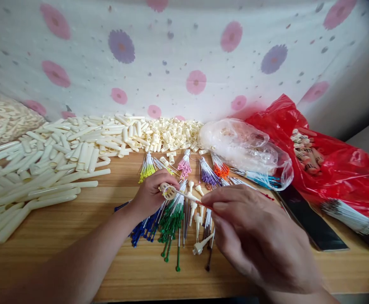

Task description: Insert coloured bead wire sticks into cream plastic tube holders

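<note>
My left hand [149, 195] is closed round a short cream plastic tube with a slotted, cage-like end [169, 192], its open end turned to the right. Between the fingertips of my right hand [260, 236] is a thin stick with a red end [206, 205], its pale shaft reaching left toward the slotted tube. A cream cone-shaped piece appears along the shaft; I cannot tell whether it is on the stick or behind it. Beneath my hands lie bundles of green-tipped sticks [173, 221] and dark blue-tipped sticks [144, 230], and several cream pointed nozzle-like pieces [197, 223].
Cream tubes [57, 156] are heaped at the left, slotted caps [174, 133] at the back. Yellow [146, 169], pink [184, 164], purple [208, 174] and orange-tipped bundles [220, 169] lie behind my hands. A clear bag [241, 143], red bag [339, 169] and black strip [312, 219] are at right.
</note>
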Available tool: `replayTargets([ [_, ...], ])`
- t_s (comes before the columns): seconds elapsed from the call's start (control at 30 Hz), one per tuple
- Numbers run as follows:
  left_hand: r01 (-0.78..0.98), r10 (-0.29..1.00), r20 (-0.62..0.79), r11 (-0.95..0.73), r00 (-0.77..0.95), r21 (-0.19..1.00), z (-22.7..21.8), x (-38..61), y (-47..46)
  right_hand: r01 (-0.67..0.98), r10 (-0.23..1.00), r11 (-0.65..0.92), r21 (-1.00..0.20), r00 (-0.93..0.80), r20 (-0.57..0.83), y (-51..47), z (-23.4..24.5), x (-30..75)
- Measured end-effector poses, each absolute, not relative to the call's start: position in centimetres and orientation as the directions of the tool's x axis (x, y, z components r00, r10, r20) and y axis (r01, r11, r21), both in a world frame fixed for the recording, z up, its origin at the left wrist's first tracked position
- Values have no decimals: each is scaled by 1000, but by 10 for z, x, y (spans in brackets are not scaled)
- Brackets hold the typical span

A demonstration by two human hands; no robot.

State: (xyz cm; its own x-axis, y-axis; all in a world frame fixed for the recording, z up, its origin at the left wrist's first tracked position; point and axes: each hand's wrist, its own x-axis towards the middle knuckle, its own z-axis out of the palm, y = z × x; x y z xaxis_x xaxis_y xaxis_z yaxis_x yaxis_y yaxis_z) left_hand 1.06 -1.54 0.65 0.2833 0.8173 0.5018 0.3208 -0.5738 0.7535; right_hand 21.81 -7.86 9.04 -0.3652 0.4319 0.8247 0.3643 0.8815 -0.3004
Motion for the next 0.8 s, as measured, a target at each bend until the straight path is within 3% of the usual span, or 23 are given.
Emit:
replayTargets([
  [0.3, 351, 815, 509, -579, 277, 736, 4, 9, -15, 319, 397, 899, -300, -306, 865, -67, 69, 202],
  [0.53, 450, 782, 562, -618, 269, 645, 5, 4, -15, 353, 443, 870, -345, -251, 860, -62, 62, 196],
  [0.8, 493, 752, 509, -659, 419, 568, 16, 1, -25, 396, 577, 793, -462, -244, 780, -38, 48, 196],
])
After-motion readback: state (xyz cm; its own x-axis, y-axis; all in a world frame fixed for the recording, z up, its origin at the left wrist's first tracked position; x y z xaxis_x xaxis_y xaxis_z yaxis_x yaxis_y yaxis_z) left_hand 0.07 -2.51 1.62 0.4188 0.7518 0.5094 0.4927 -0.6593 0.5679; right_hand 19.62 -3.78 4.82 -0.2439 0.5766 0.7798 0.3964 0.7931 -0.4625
